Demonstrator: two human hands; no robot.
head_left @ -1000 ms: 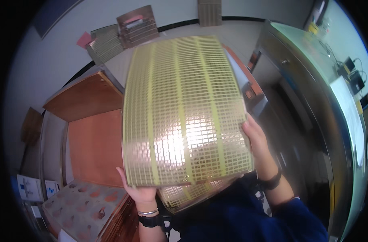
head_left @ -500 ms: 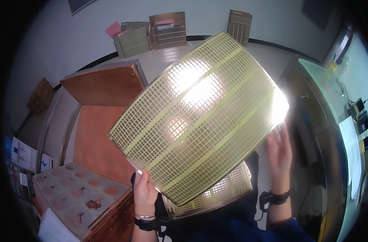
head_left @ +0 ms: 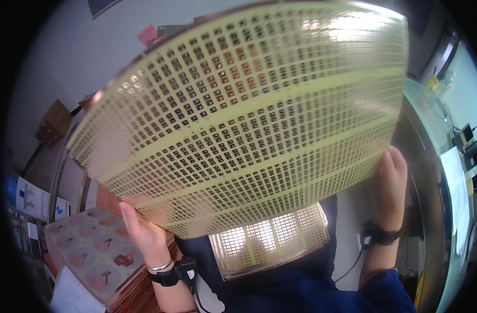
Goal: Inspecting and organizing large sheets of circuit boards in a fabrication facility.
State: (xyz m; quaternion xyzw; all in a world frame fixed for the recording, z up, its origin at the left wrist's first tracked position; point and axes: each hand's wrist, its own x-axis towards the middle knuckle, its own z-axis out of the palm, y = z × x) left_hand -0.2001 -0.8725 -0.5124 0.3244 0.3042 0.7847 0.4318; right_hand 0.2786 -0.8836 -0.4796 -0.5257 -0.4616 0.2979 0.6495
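Observation:
A large circuit board panel (head_left: 249, 125), yellow-green with rows of small metallic pads, is held up tilted and fills the upper middle of the view. My left hand (head_left: 144, 235) grips its lower left edge, the fingers partly hidden at the panel. At the lower right edge, my right hand (head_left: 394, 177) is closed on the same panel. Light glares off its upper right corner. Below it, one or more similar panels (head_left: 272, 242) lie across my lap, shining in the light; how many cannot be told.
On the left stands a stack of copper-coloured sheets (head_left: 87, 250) topped by a grey stained sheet. A brown box (head_left: 54, 124) leans near the wall. To the right runs a long bench (head_left: 450, 172) with papers and cables. More panels by the back wall are mostly hidden.
The panel has come up closer and turned flatter, now covering the boxes and panels behind. My right hand has moved up and closed on its edge; my left hand has shifted left.

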